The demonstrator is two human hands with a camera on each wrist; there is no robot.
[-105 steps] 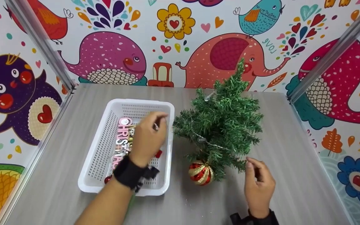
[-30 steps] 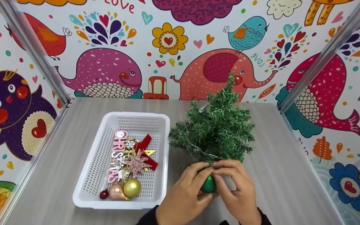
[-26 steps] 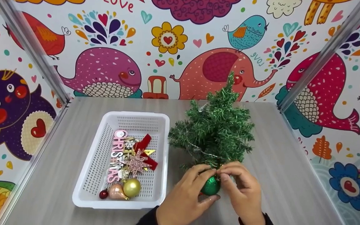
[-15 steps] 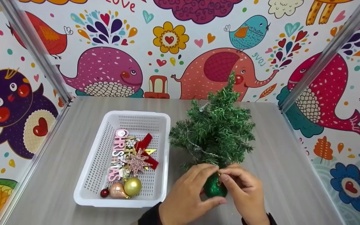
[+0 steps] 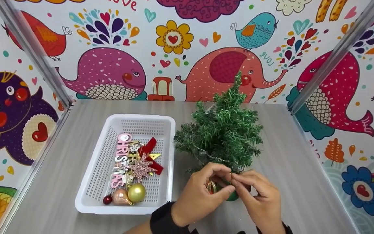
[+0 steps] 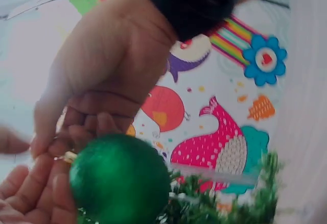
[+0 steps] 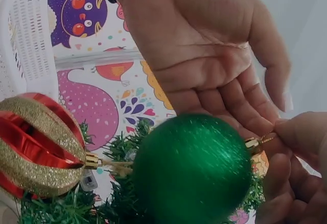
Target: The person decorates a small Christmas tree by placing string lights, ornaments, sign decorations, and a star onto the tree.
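Note:
A shiny green Christmas bauble (image 7: 194, 168) with a gold cap is in front of a small artificial tree (image 5: 226, 130). My right hand (image 5: 261, 195) pinches the bauble's thin gold loop (image 7: 266, 139) between thumb and fingertips. Facing it, my left hand (image 5: 198, 195) bends its fingers behind the bauble, their tips by the loop; its thumb (image 7: 278, 86) stands apart. In the head view the hands cover much of the bauble. A red and gold striped bauble (image 7: 36, 147) hangs on the tree beside it, mostly hidden by the left hand from above.
Left of the tree stands a white perforated basket (image 5: 89, 169). Inside lie a pink glitter star (image 5: 141, 167), a CHRISTMAS sign (image 5: 121, 159), a red ribbon (image 5: 148, 145) and a gold bauble (image 5: 136, 192). Patterned walls enclose the tabletop; a clear light string (image 5: 206, 152) crosses the branches.
My left hand was over the basket; both hands have since met before the tree around the green bauble. Lately the left thumb and fingers have come off its sides, and the right hand keeps the loop.

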